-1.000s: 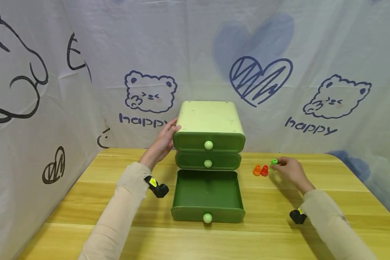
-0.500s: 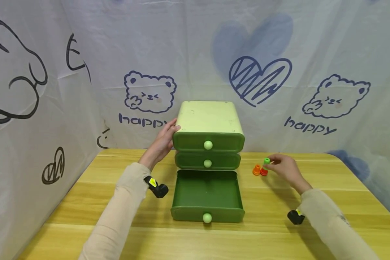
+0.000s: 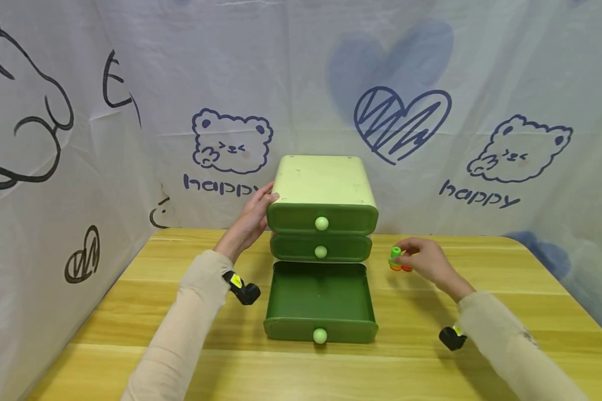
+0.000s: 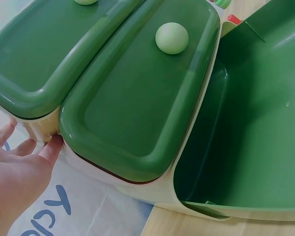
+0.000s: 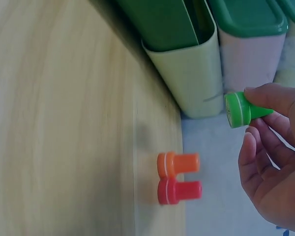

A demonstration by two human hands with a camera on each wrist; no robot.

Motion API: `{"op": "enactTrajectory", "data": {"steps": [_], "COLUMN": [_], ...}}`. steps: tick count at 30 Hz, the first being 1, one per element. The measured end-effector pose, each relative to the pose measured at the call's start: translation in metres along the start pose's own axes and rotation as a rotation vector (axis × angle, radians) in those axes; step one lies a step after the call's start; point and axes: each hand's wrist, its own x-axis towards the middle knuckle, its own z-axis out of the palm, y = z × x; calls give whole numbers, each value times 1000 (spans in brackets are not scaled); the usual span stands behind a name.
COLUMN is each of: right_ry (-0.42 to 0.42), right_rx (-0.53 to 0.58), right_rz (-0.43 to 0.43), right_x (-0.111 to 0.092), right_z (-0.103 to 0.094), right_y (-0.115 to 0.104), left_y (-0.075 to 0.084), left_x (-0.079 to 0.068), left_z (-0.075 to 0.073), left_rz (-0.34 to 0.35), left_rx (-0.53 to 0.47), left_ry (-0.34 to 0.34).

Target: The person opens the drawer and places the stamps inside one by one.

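Observation:
A small green stamp [image 5: 240, 110] with a wide base is pinched between thumb and fingers of my right hand [image 3: 428, 264], held above the table to the right of the drawer cabinet [image 3: 326, 181]. Beneath it, an orange stamp [image 5: 184, 163] and a red stamp [image 5: 187, 190] stand side by side on the tabletop; in the head view the green stamp and the hand largely cover them. My left hand [image 3: 251, 220] rests against the cabinet's left side, its fingertips touching the wall near the top drawer, as the left wrist view shows.
The bottom drawer [image 3: 321, 328] is pulled far out and has nothing visible inside. Above it, the middle drawer [image 3: 301, 248] and top drawer [image 3: 296, 219] are closed. A printed cloth [image 3: 301, 83] hangs behind the wooden table [image 3: 431, 362].
My right hand has carried the green stamp leftward, from right of the red stamp, past it, to above the orange one. The left hand and the cabinet have stayed still.

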Motion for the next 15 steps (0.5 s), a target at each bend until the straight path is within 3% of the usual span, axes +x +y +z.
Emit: {"op": "enactTrajectory", "data": {"steps": [6, 15], "right_ry": [-57, -127], "right_rx": [50, -6], "right_rz": [-28, -115], "right_x": [-1, -5], "right_z": [7, 13], "right_y": [-10, -25], "left_y": [1, 2], "left_x": [-1, -2], "left_z": [-1, -1], "left_rz": [0, -2], "left_rx": [2, 3], "left_ry": [1, 6]}}
